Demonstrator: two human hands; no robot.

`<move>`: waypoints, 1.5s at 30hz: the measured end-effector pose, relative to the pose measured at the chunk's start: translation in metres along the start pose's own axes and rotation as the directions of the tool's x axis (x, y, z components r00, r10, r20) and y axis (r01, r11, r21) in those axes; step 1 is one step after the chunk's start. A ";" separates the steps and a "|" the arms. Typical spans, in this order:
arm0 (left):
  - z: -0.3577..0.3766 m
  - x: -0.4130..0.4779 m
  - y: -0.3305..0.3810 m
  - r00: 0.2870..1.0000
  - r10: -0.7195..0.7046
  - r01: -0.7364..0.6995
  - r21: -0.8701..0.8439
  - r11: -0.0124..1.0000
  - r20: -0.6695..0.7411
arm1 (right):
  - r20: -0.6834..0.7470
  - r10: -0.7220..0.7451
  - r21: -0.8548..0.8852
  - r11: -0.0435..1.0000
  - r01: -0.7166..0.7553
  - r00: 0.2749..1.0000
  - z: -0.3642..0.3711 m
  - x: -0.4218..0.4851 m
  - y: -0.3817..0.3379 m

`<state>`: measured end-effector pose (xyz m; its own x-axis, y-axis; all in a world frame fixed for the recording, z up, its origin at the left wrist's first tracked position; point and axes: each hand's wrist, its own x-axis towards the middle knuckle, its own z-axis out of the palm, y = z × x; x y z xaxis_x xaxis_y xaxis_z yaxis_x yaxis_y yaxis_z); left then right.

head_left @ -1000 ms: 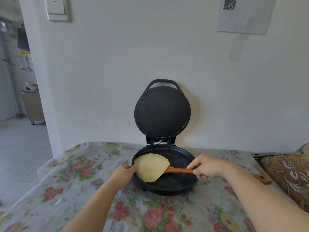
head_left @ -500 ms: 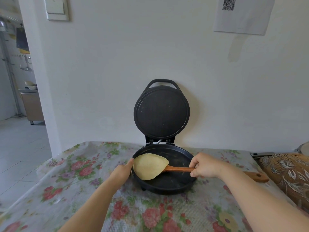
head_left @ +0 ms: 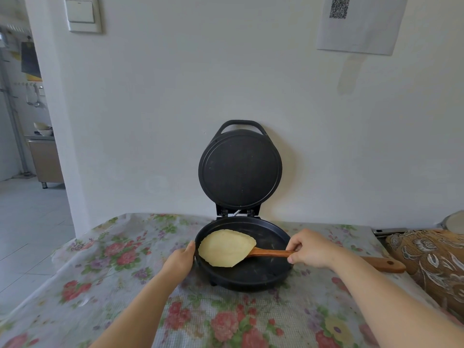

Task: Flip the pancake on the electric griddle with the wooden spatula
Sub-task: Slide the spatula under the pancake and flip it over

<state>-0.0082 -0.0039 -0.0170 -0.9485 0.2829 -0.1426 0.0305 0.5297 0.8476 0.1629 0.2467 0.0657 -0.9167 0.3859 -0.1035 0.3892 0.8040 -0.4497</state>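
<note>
A black electric griddle (head_left: 266,275) stands on the table with its lid (head_left: 239,169) upright against the wall. A pale yellow pancake (head_left: 226,247) lies over the left half of the pan, resting on the blade of the wooden spatula (head_left: 271,253), which is hidden beneath it. My right hand (head_left: 310,249) grips the spatula's handle at mid-length; the handle's end (head_left: 386,264) sticks out behind my wrist. My left hand (head_left: 180,259) holds the griddle's left outer rim, thumb at the top edge, just beside the pancake.
The table wears a floral cloth (head_left: 113,267). A brown patterned cushion (head_left: 431,259) lies at the right edge, close to the spatula's end. The white wall stands right behind the lid. A doorway opens to the left onto a tiled floor (head_left: 27,222).
My left hand has left the pancake's edge and settled on the griddle's left rim. The pancake on the spatula has shifted slightly back into the pan. My right hand keeps its grip.
</note>
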 end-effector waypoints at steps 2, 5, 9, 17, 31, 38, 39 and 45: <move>0.000 0.000 0.000 1.000 0.003 -0.003 0.003 1.000 -0.004 | -0.011 0.006 0.001 1.000 -0.006 1.000 0.000 -0.001 0.002; 0.001 0.000 -0.001 1.000 0.004 -0.005 -0.022 1.000 -0.008 | -0.023 0.007 0.002 1.000 -0.007 1.000 -0.003 -0.002 0.004; 0.001 -0.002 0.000 1.000 0.015 -0.015 -0.049 0.999 -0.007 | -0.035 0.007 0.012 1.000 -0.007 0.999 -0.007 -0.006 0.004; -0.001 -0.004 -0.003 1.000 0.031 -0.031 -0.038 0.999 0.006 | -0.025 -0.010 0.069 0.998 0.012 1.000 -0.011 -0.013 -0.003; -0.003 -0.010 -0.005 1.000 0.014 -0.015 -0.063 0.998 -0.013 | 0.009 -0.017 0.135 0.991 0.015 1.000 -0.002 -0.013 0.006; -0.004 -0.013 -0.003 1.000 0.015 -0.016 -0.097 0.995 -0.019 | 0.048 -0.037 0.194 0.981 0.027 0.998 -0.009 -0.016 0.004; -0.004 -0.013 -0.002 1.000 0.022 -0.023 -0.098 0.995 -0.011 | 0.063 -0.036 0.212 0.977 0.022 0.997 -0.011 -0.017 0.003; -0.004 -0.015 0.002 1.000 0.014 -0.014 -0.091 0.996 0.005 | 0.178 -0.045 0.519 0.853 -0.055 0.983 -0.024 -0.020 0.007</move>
<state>0.0048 -0.0107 -0.0114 -0.9465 0.2941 -0.1327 0.0150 0.4508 0.8925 0.1858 0.2556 0.0854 -0.9346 0.2630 -0.2394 0.3356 0.4293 -0.8385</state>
